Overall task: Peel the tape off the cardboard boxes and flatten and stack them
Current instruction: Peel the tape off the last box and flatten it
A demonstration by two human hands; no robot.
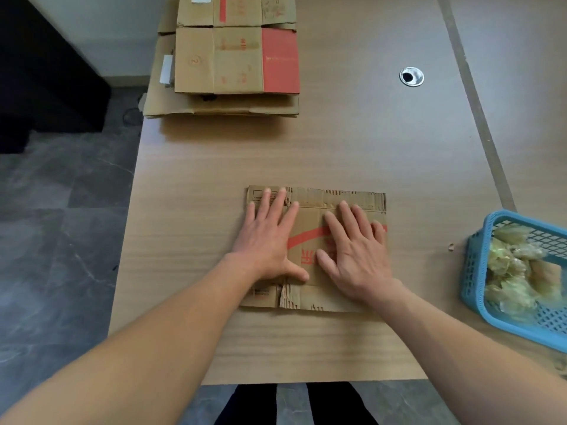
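Two flat hands, our left hand [266, 237] and right hand [356, 256], fingers spread, press one collapsed cardboard box [310, 222] onto the table [352, 148]. Step: flattening, seemingly finished. Next: carry it to the far stack [227, 75].

A light wood-grain table [352, 148], with a round metal cable port [411, 76] and a darker strip [478, 111] on its right, stands on a grey veined tile floor [61, 240] near a pale wall [101, 32] and black furniture [40, 81] (kind unclear).

Stack [236, 61] behind box [310, 222] — basket [478, 271] right
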